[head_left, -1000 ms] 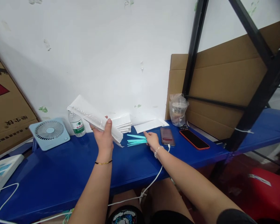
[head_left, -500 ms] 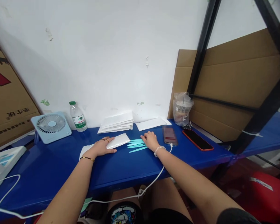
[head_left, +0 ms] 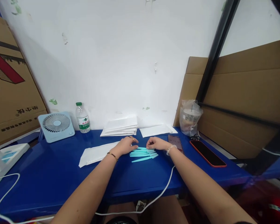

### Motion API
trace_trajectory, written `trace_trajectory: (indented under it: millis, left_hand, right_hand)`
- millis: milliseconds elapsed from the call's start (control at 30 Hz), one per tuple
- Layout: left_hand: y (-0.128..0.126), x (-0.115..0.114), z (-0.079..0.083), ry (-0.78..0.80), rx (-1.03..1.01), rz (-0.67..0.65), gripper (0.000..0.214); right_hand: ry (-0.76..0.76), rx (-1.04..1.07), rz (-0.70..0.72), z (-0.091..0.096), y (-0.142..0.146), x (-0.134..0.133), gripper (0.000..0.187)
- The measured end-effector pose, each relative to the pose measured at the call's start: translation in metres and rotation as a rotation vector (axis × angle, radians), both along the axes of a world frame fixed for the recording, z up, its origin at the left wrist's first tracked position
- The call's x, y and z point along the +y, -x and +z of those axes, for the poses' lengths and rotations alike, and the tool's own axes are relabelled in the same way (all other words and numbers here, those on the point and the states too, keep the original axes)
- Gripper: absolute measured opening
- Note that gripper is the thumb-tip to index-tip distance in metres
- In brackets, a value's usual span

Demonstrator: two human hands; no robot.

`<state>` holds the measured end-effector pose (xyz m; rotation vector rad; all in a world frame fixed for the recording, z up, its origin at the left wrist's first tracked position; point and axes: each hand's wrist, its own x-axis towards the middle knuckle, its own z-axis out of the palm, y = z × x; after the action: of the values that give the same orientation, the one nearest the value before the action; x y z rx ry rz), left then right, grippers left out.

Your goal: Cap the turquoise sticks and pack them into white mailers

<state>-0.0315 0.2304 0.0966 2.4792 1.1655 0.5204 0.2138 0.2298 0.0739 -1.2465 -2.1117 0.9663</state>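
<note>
Turquoise sticks (head_left: 142,153): spread flat on the blue table (head_left: 60,180) in front of me, between my hands.
White packet (head_left: 95,154): lies flat to the left, partly hidden by my wrist; I no longer press on it.
Left hand (head_left: 126,145): shifted from packet to the sticks' left ends; fingers loosely bent, thumb apart, nothing seen in grasp.
Right hand (head_left: 160,144): fingertips drawn together at the sticks' far side; I cannot tell whether one is pinched.
Effect of shift: both hands, I judge, now serve the sticks.
Stick axes: roughly left to right; narrower ends left, broader ends right.
Nearest stick (head_left: 141,160): slightly slanted, right end farther from me.
</note>
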Motion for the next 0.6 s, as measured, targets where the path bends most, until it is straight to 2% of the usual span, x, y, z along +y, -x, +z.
trace_trajectory:
  millis: [100,233,433,600]
  left_hand:
    - [-0.018,0.010,-0.009,0.125,0.104,-0.019,0.023]
    - [-0.018,0.015,-0.017,0.201,0.109,-0.030,0.022]
    - [-0.015,0.014,-0.014,0.116,0.115,0.025,0.018]
    - [-0.015,0.017,-0.016,0.057,0.121,0.145,0.015]
  right_hand:
    - [-0.023,0.019,0.040,-0.005,-0.001,0.001,0.017]
    - [-0.040,0.049,0.039,-0.011,-0.007,0.002,0.020]
    - [0.060,0.117,-0.022,-0.009,-0.016,0.004,0.019]
    - [-0.014,0.094,-0.135,-0.006,-0.025,0.003,0.020]
